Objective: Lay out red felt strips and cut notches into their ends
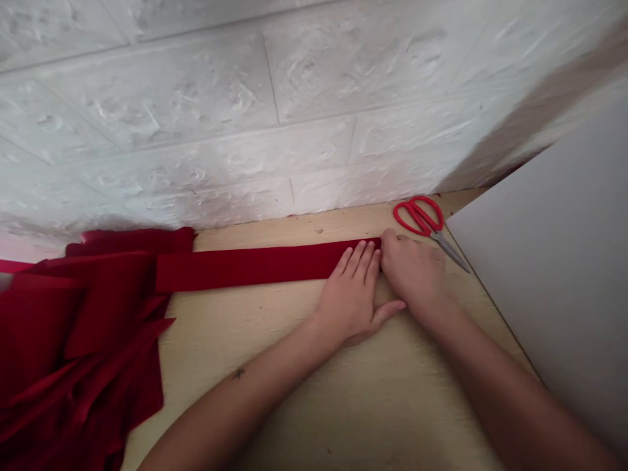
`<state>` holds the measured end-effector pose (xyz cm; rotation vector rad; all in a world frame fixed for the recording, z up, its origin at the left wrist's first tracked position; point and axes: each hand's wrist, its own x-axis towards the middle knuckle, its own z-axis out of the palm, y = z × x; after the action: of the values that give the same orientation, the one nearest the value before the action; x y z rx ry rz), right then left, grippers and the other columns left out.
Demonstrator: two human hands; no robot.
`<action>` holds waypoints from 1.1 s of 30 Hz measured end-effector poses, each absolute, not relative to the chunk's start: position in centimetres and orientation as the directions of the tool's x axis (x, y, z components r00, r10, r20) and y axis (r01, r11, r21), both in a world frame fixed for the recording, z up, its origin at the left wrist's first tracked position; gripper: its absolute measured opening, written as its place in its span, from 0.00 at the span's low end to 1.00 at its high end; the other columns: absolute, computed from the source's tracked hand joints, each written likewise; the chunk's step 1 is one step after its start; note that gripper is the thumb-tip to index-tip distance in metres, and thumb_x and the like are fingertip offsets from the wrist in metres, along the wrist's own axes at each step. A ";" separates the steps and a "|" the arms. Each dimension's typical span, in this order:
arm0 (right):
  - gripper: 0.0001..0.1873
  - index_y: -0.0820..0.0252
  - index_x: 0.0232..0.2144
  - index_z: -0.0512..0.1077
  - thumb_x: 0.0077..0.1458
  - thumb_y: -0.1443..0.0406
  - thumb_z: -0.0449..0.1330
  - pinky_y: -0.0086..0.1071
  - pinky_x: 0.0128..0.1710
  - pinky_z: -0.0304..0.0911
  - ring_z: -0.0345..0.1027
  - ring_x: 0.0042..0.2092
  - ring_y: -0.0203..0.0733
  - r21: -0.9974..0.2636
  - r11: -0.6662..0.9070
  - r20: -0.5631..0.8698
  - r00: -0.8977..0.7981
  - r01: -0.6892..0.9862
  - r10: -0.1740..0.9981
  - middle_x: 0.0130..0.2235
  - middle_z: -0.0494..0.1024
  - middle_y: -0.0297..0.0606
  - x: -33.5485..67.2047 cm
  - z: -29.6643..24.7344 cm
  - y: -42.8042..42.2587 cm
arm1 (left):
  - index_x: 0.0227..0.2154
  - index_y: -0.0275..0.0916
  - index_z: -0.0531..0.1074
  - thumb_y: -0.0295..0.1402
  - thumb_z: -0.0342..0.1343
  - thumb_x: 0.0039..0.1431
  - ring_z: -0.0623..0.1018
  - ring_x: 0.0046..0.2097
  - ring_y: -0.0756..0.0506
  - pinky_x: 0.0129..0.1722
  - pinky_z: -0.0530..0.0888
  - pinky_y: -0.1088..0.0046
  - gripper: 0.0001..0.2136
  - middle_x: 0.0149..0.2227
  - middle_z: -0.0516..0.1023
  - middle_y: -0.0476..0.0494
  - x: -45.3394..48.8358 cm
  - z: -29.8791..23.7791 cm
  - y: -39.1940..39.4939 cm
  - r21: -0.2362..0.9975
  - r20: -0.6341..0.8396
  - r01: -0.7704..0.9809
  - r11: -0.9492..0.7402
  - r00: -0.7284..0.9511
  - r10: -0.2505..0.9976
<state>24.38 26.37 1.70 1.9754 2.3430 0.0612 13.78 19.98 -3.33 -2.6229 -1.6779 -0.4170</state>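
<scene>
Left hand (353, 296) flat, fingers open, pins strip (255, 265) to table (294, 399); right hand (413, 271) pinches its end. Best: edges square, tension even.

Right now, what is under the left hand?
The left hand has fingers flat on the red fabric strip, palm on the wooden table. The strip beneath the fingers is covered.

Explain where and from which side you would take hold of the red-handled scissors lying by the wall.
Grip the scissors by the red handle loops, coming from the left, beside the right hand. They lie flat on the table, loops nearest the wall, blades pointing away toward the white board.
</scene>
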 end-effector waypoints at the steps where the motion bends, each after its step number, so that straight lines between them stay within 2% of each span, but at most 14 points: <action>1: 0.15 0.65 0.47 0.72 0.66 0.69 0.47 0.38 0.30 0.57 0.78 0.41 0.60 0.076 0.182 -0.023 -0.181 0.980 0.983 0.41 0.81 0.59 24.4 1.6 26.3 | 0.69 0.21 0.52 0.59 0.31 0.68 0.47 0.74 0.37 0.74 0.48 0.58 0.44 0.72 0.49 0.29 13.2 -3.3 20.3 0.147 0.212 0.890 -0.431 0.397 0.893; 5: 0.17 0.64 0.46 0.73 0.67 0.70 0.45 0.38 0.30 0.58 0.78 0.40 0.58 0.067 0.189 0.015 -0.190 0.980 0.982 0.38 0.81 0.58 24.8 1.3 26.2 | 0.70 0.26 0.50 0.56 0.33 0.69 0.47 0.74 0.37 0.73 0.48 0.56 0.40 0.73 0.47 0.31 9.0 -2.2 21.0 0.139 0.132 0.920 -0.366 0.349 0.928; 9: 0.17 0.64 0.44 0.74 0.66 0.71 0.46 0.38 0.29 0.56 0.77 0.38 0.58 0.065 0.202 0.036 -0.205 0.977 0.978 0.37 0.81 0.57 25.1 1.1 26.3 | 0.71 0.27 0.47 0.50 0.31 0.72 0.46 0.74 0.38 0.73 0.49 0.54 0.36 0.73 0.46 0.32 3.3 -1.2 20.6 0.105 0.078 0.975 -0.196 0.188 0.979; 14: 0.16 0.66 0.44 0.74 0.67 0.71 0.46 0.38 0.28 0.52 0.78 0.38 0.58 0.079 0.208 0.041 -0.211 0.975 0.977 0.37 0.81 0.58 25.2 1.4 26.2 | 0.71 0.29 0.47 0.49 0.31 0.72 0.45 0.74 0.41 0.73 0.49 0.56 0.34 0.74 0.45 0.37 -3.0 -0.8 19.7 0.096 0.056 0.958 -0.269 0.264 0.963; 17: 0.16 0.66 0.44 0.74 0.66 0.72 0.47 0.38 0.28 0.51 0.78 0.37 0.56 0.080 0.207 0.048 -0.211 0.975 0.976 0.37 0.81 0.58 25.2 1.6 26.0 | 0.71 0.29 0.49 0.48 0.32 0.72 0.47 0.74 0.40 0.73 0.49 0.53 0.33 0.73 0.48 0.36 -7.3 -0.3 19.1 0.139 0.040 0.967 -0.216 0.212 0.976; 20: 0.15 0.66 0.43 0.75 0.66 0.71 0.47 0.38 0.27 0.51 0.77 0.36 0.55 0.079 0.213 0.063 -0.218 0.974 0.974 0.37 0.81 0.57 25.2 1.4 26.1 | 0.69 0.34 0.57 0.48 0.37 0.71 0.52 0.73 0.39 0.72 0.50 0.50 0.31 0.72 0.54 0.38 -11.0 0.0 18.5 0.275 0.089 0.930 -0.242 0.226 0.970; 22: 0.15 0.66 0.43 0.75 0.67 0.70 0.48 0.38 0.27 0.50 0.76 0.35 0.55 0.080 0.210 0.084 -0.217 0.974 0.973 0.36 0.81 0.57 25.3 1.1 26.2 | 0.62 0.39 0.68 0.49 0.42 0.70 0.60 0.71 0.39 0.71 0.53 0.49 0.27 0.68 0.64 0.40 -12.3 0.0 18.3 0.429 0.174 0.872 -0.235 0.175 0.969; 24: 0.15 0.65 0.42 0.75 0.67 0.69 0.48 0.37 0.27 0.50 0.76 0.34 0.54 0.077 0.201 0.114 -0.209 0.977 0.971 0.35 0.81 0.56 25.3 0.8 26.3 | 0.49 0.41 0.79 0.49 0.49 0.67 0.69 0.66 0.37 0.71 0.56 0.49 0.22 0.59 0.76 0.39 -12.8 -0.3 18.5 0.658 0.282 0.735 -0.161 -0.042 0.959; 26: 0.14 0.65 0.41 0.76 0.67 0.69 0.49 0.36 0.26 0.49 0.75 0.32 0.52 0.073 0.195 0.138 -0.203 0.978 0.969 0.34 0.81 0.55 25.3 0.5 26.4 | 0.38 0.39 0.81 0.49 0.55 0.63 0.76 0.60 0.37 0.69 0.61 0.49 0.18 0.50 0.82 0.38 -12.9 -0.6 18.8 0.852 0.318 0.509 -0.123 -0.317 0.893; 27: 0.14 0.64 0.40 0.76 0.67 0.68 0.49 0.36 0.26 0.48 0.75 0.31 0.52 0.073 0.196 0.144 -0.205 0.978 0.968 0.33 0.81 0.55 25.3 0.4 26.5 | 0.35 0.39 0.80 0.49 0.55 0.63 0.78 0.57 0.37 0.67 0.64 0.49 0.19 0.47 0.83 0.37 -13.0 -0.7 19.1 0.908 0.308 0.397 -0.131 -0.423 0.852; 30: 0.13 0.63 0.38 0.76 0.66 0.68 0.51 0.36 0.25 0.46 0.74 0.28 0.51 0.083 0.214 0.158 -0.225 0.973 0.961 0.31 0.80 0.54 25.4 0.3 26.6 | 0.34 0.38 0.75 0.49 0.51 0.63 0.82 0.51 0.38 0.60 0.74 0.50 0.18 0.41 0.84 0.36 -13.4 -0.7 19.8 0.960 0.273 0.207 -0.186 -0.561 0.782; 33: 0.14 0.63 0.39 0.76 0.66 0.67 0.50 0.36 0.25 0.47 0.73 0.28 0.51 0.079 0.219 0.164 -0.230 0.972 0.959 0.30 0.80 0.53 25.4 0.3 26.7 | 0.32 0.38 0.73 0.44 0.56 0.59 0.84 0.44 0.41 0.55 0.78 0.53 0.13 0.34 0.83 0.40 -13.4 -0.7 20.1 0.966 0.258 0.141 -0.218 -0.607 0.752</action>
<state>25.41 26.72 0.25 1.9965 2.5134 0.2650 -13.36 20.09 -0.74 -1.4095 -2.1534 -2.5091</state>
